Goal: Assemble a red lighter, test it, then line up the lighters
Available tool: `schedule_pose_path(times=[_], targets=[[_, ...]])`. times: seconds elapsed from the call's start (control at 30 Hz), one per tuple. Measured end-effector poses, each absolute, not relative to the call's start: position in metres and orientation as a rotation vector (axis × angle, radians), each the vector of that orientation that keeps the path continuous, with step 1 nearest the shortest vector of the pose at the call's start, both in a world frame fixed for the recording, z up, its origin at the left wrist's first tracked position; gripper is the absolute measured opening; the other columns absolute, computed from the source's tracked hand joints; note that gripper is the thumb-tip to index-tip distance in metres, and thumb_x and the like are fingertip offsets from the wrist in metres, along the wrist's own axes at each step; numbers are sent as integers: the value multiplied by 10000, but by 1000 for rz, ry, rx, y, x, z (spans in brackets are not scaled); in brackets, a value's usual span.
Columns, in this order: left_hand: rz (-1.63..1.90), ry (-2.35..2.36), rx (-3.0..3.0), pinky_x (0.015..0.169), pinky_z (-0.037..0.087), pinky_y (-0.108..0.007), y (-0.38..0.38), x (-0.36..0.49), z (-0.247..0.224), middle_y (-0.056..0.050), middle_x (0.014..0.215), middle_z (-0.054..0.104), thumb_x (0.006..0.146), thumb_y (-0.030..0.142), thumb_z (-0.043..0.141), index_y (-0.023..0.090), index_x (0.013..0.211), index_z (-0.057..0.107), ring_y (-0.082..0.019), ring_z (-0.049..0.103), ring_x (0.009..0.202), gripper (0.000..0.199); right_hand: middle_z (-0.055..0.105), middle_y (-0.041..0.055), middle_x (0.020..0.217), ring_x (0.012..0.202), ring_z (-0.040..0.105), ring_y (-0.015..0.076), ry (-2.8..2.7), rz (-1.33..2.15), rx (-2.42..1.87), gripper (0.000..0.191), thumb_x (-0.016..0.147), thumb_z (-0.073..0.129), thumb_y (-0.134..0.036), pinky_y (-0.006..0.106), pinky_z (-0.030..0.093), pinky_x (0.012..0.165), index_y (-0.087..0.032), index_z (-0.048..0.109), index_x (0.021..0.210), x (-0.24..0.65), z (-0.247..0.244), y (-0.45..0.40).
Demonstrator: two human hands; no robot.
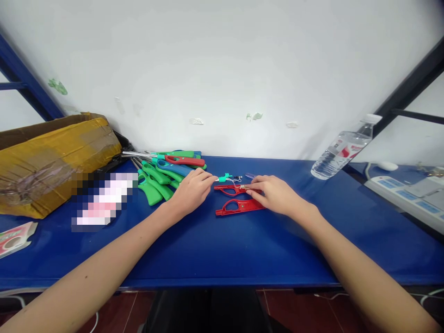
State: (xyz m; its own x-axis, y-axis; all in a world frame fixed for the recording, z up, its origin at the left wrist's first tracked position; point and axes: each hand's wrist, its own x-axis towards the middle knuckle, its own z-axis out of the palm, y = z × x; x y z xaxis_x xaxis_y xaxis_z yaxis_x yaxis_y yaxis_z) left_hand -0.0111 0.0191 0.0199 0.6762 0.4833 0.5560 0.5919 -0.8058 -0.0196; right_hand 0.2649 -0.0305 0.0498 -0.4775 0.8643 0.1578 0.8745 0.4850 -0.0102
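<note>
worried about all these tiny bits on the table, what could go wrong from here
The tiny black parts lie loose on the blue table, so the left hand could easily brush them away. The thin wire by the teal plastic piece might snag or bend. The red plastic shells under the right hand could also slip if pressed unevenly.

Nothing legible, bottle label (347, 150) included, probably

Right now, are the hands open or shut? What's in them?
Left hand: closed, pinching a small teal plastic part.
Right hand: fingers curled on a red plastic lighter shell; cannot tell if gripping.
</note>
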Motion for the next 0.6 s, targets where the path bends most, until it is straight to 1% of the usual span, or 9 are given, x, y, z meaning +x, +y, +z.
schedule_pose_path(times=[0.17, 0.37, 0.47, 0.6], targets=[[-816, -926, -2717, 873, 500, -412, 20, -11, 18, -103, 1049, 696, 957, 117, 431, 163, 1140, 662, -241, 575, 961, 298, 717, 130, 1061, 893, 663, 258, -2571, -135, -1535, 370, 999, 436, -319, 416, 485, 843, -192, 738, 1170, 267, 49, -28], [-834, -926, -2727, 887, 514, -400, 19, -9, 14, -101, 1051, 673, 957, 115, 432, 159, 1138, 659, -238, 586, 979, 294, 720, 122, 1010, 871, 655, 249, -2581, -74, -1493, 369, 999, 435, -304, 400, 479, 828, -182, 742, 1163, 266, 50, -28], [-875, -943, -2734, 888, 525, -394, 18, -9, 13, -107, 1080, 660, 967, 127, 415, 158, 1136, 656, -235, 596, 996, 296, 725, 117, 1020, 887, 659, 249, -2577, -16, -1444, 363, 1000, 437, -301, 395, 487, 829, -188, 746, 1153, 265, 51, -29], [-863, -955, -2787, 859, 540, -360, 16, -9, 11, -103, 1096, 642, 965, 123, 391, 176, 1182, 636, -215, 614, 981, 331, 725, 113, 1076, 956, 667, 260, -2565, 12, -1405, 338, 990, 455, -286, 399, 498, 849, -208, 758, 1117, 267, 51, -28]])
